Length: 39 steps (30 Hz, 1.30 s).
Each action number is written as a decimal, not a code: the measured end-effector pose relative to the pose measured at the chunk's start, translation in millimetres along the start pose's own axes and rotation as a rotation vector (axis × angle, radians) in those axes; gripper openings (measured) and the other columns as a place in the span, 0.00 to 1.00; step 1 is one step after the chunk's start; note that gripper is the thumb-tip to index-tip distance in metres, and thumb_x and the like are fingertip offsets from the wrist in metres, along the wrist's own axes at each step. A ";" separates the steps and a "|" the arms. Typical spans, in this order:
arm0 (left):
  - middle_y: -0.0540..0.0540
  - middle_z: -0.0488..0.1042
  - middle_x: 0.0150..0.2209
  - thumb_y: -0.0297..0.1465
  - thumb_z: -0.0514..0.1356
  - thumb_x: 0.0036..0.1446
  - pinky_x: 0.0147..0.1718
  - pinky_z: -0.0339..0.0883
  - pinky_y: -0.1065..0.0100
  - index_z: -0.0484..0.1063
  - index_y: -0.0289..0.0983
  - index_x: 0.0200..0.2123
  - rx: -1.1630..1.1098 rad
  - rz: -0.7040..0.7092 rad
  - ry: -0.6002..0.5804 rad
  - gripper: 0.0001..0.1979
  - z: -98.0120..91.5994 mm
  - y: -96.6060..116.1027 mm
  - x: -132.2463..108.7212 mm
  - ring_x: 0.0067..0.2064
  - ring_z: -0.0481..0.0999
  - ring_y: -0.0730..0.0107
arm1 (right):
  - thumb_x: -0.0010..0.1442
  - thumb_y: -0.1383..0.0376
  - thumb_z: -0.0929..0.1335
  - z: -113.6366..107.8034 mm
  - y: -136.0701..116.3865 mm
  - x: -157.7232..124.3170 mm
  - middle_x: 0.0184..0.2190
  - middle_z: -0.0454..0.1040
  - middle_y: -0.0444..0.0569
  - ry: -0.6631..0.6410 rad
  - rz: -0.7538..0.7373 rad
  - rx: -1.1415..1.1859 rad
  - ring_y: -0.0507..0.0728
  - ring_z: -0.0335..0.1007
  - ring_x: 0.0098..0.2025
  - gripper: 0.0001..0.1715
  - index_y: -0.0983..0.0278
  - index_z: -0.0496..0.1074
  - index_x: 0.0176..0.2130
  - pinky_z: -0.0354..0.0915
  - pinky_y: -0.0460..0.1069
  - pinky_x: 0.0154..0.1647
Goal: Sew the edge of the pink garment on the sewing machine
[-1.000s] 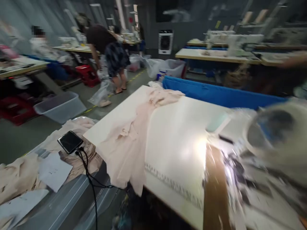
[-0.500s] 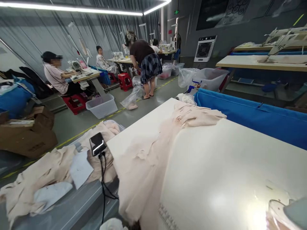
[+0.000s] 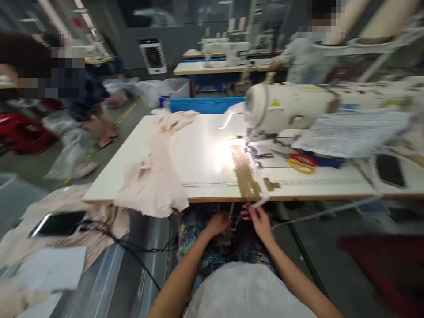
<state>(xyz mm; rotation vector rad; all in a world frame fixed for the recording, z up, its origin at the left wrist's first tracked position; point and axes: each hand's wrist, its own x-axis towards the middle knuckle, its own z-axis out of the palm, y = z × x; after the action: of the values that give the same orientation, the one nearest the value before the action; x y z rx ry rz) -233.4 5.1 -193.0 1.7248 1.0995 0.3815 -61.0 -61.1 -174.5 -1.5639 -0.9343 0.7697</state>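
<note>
Just below the front edge of the sewing table, my right hand [image 3: 260,221] is closed in a pinch on a narrow white fabric strip [image 3: 264,190]. The strip runs down from the lit needle area of the sewing machine [image 3: 285,106] and over the edge. To its left, my left hand [image 3: 218,224] has its fingers closed around a hanging length of what looks like the same strip; motion blurs the details. Pale pink fabric [image 3: 159,176] lies on the table's left side and drapes off the front. Scissors [image 3: 302,163] with red and yellow handles lie right of the needle.
Left of the table, a black power bank [image 3: 59,223] with cables rests on pale fabric over a plastic bin [image 3: 112,274]. A phone [image 3: 390,170] and a printed sheet [image 3: 354,132] are at the right. Another person [image 3: 308,53] is behind the machine.
My view has swung right and down from the left side of the room. Both my hands, the white strip and the sewing machine now show. The pink fabric remains on the table.
</note>
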 end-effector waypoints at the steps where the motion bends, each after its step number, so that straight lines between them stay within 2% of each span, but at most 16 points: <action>1: 0.43 0.75 0.43 0.34 0.58 0.62 0.43 0.71 0.60 0.72 0.35 0.46 0.003 0.027 -0.014 0.12 8.9 9.9 2.8 0.41 0.75 0.65 | 0.54 0.39 0.64 -3.5 3.5 -1.8 0.31 0.77 0.51 0.016 0.002 0.007 0.59 0.74 0.27 0.29 0.61 0.71 0.34 0.73 0.53 0.24; 5: 0.43 0.76 0.41 0.32 0.61 0.55 0.39 0.69 0.65 0.74 0.35 0.48 -0.019 0.130 0.036 0.17 21.6 48.8 10.3 0.37 0.74 0.66 | 0.53 0.44 0.64 -7.5 5.7 -9.6 0.27 0.76 0.50 0.017 -0.029 0.039 0.61 0.74 0.29 0.21 0.58 0.71 0.30 0.73 0.54 0.25; 8: 0.46 0.77 0.36 0.31 0.64 0.50 0.37 0.68 0.68 0.78 0.35 0.39 -0.071 0.186 0.046 0.12 33.7 70.5 16.5 0.35 0.74 0.67 | 0.50 0.51 0.65 -8.5 5.1 -15.4 0.22 0.73 0.47 0.001 -0.054 0.061 0.60 0.72 0.26 0.14 0.58 0.68 0.25 0.72 0.53 0.26; 10: 0.47 0.76 0.29 0.31 0.63 0.51 0.33 0.68 0.69 0.79 0.34 0.34 -0.121 0.195 0.044 0.08 43.2 78.4 20.4 0.32 0.74 0.68 | 0.49 0.54 0.65 -12.4 5.3 -14.0 0.21 0.73 0.46 0.009 -0.061 0.076 0.59 0.71 0.26 0.11 0.58 0.68 0.24 0.72 0.53 0.26; 12: 0.48 0.76 0.26 0.33 0.60 0.53 0.29 0.68 0.70 0.78 0.34 0.33 -0.180 0.194 0.046 0.09 49.5 81.8 22.2 0.29 0.74 0.69 | 0.48 0.56 0.65 -18.3 4.8 -8.6 0.23 0.75 0.46 0.046 -0.066 0.095 0.59 0.72 0.28 0.10 0.58 0.69 0.25 0.72 0.54 0.29; 17: 0.45 0.78 0.30 0.38 0.59 0.55 0.28 0.71 0.69 0.78 0.34 0.34 -0.290 0.218 0.099 0.13 53.2 83.8 17.7 0.30 0.76 0.67 | 0.50 0.54 0.65 -31.9 1.8 7.3 0.34 0.77 0.52 0.229 -0.098 0.143 0.61 0.74 0.38 0.12 0.59 0.69 0.31 0.71 0.56 0.43; 22: 0.45 0.76 0.31 0.36 0.60 0.54 0.29 0.70 0.69 0.78 0.35 0.33 -0.267 0.246 0.213 0.10 58.7 88.3 12.8 0.33 0.76 0.66 | 0.49 0.51 0.66 -39.3 5.3 16.6 0.31 0.75 0.51 0.349 -0.094 0.220 0.60 0.72 0.36 0.17 0.61 0.68 0.32 0.70 0.55 0.42; 25: 0.44 0.76 0.35 0.32 0.60 0.55 0.37 0.70 0.67 0.77 0.37 0.33 -0.152 0.313 0.290 0.07 61.1 90.9 10.9 0.39 0.75 0.64 | 0.48 0.50 0.67 -41.2 9.5 20.3 0.29 0.75 0.49 0.370 -0.068 0.271 0.59 0.72 0.35 0.18 0.62 0.69 0.30 0.70 0.54 0.39; 27: 0.43 0.76 0.36 0.30 0.58 0.57 0.40 0.70 0.66 0.77 0.38 0.34 -0.022 0.373 0.301 0.07 62.0 91.8 11.3 0.40 0.75 0.64 | 0.48 0.50 0.67 -40.8 12.4 21.6 0.28 0.75 0.49 0.377 -0.046 0.300 0.59 0.72 0.34 0.18 0.62 0.70 0.30 0.70 0.53 0.38; 31: 0.43 0.77 0.35 0.28 0.56 0.59 0.38 0.68 0.66 0.75 0.38 0.35 0.177 0.403 0.271 0.07 60.5 91.6 17.1 0.38 0.76 0.64 | 0.50 0.51 0.68 -37.4 17.5 22.3 0.30 0.77 0.48 0.385 -0.004 0.337 0.58 0.72 0.34 0.18 0.63 0.72 0.31 0.70 0.52 0.38; 35: 0.44 0.77 0.32 0.29 0.57 0.58 0.35 0.67 0.67 0.74 0.37 0.34 0.229 0.393 0.253 0.06 54.4 91.4 23.0 0.36 0.75 0.63 | 0.55 0.50 0.69 -33.8 17.9 27.8 0.31 0.77 0.48 0.348 0.029 0.323 0.56 0.72 0.34 0.19 0.65 0.73 0.32 0.70 0.52 0.37; 39: 0.44 0.77 0.33 0.28 0.56 0.59 0.36 0.68 0.66 0.74 0.37 0.35 0.251 0.402 0.250 0.07 51.9 92.9 21.0 0.36 0.75 0.63 | 0.64 0.55 0.68 -32.7 11.3 36.1 0.42 0.74 0.50 0.285 0.055 0.245 0.56 0.72 0.39 0.18 0.67 0.72 0.45 0.71 0.53 0.40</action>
<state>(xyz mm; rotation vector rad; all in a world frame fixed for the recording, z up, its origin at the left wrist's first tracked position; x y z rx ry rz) -140.9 -14.6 -140.0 2.1731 1.0019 0.7524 -13.7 -45.7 -179.4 -1.4408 -0.5692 0.6515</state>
